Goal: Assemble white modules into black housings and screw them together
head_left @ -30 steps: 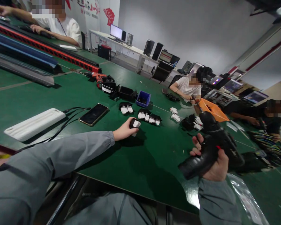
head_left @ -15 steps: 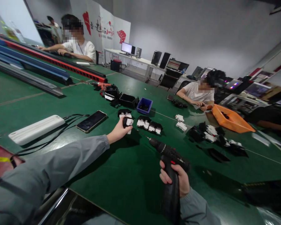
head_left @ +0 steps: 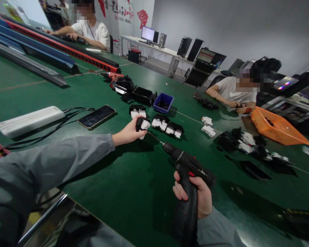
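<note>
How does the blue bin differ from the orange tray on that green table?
The blue bin is small, deep and lies near the middle; the orange tray is larger, shallower and sits far right beside a seated person. Both are open-topped plastic containers on the green table.

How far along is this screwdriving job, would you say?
Looks midway. Several black-and-white parts sit in a neat row near the left hand, perhaps finished. In hand: the left hand steadies one part on the table while the right hand aims the cordless screwdriver bit at it. A loose pile of similar parts farther right looks still to do.
</note>
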